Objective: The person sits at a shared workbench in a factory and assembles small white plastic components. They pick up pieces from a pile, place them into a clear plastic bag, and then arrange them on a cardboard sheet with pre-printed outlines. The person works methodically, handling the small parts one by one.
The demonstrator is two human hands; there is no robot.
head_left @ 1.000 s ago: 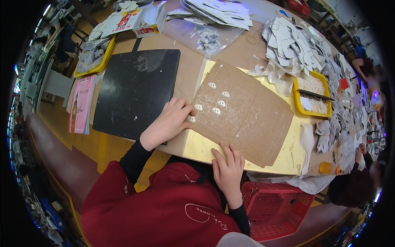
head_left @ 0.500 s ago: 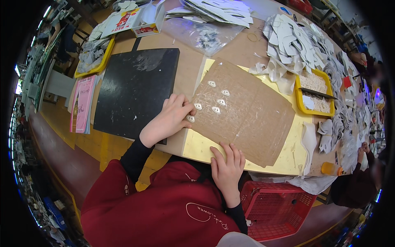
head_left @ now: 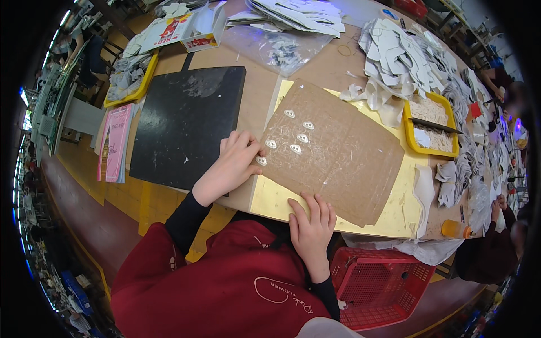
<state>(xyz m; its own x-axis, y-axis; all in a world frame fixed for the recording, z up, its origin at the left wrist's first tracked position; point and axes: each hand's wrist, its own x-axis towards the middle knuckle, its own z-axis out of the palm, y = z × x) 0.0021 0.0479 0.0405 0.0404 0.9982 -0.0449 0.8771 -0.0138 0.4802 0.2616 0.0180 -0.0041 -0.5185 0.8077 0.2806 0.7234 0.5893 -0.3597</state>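
A brown, film-covered sheet (head_left: pixel 344 169) lies slanted on a pale yellow board (head_left: pixel 403 217). Several small white triangular pieces with dark-centred holes, such as this white piece (head_left: pixel 295 149), are spread over its left part. My left hand (head_left: pixel 228 166) is at the sheet's left edge, fingers curled, with thumb and forefinger around another small white piece (head_left: pixel 261 161) at that edge. On the near edge of the sheet rest the spread fingers of my right hand (head_left: pixel 313 228), which holds nothing.
To the left lie a black slab (head_left: pixel 186 127) and a pink booklet (head_left: pixel 115 141). A yellow tray (head_left: pixel 410 143) of small pale pieces, crossed by a dark blade-like tool (head_left: pixel 437 126), stands right. White cut pieces (head_left: pixel 394 56) are heaped behind. A red basket (head_left: pixel 366 315) sits below the table edge.
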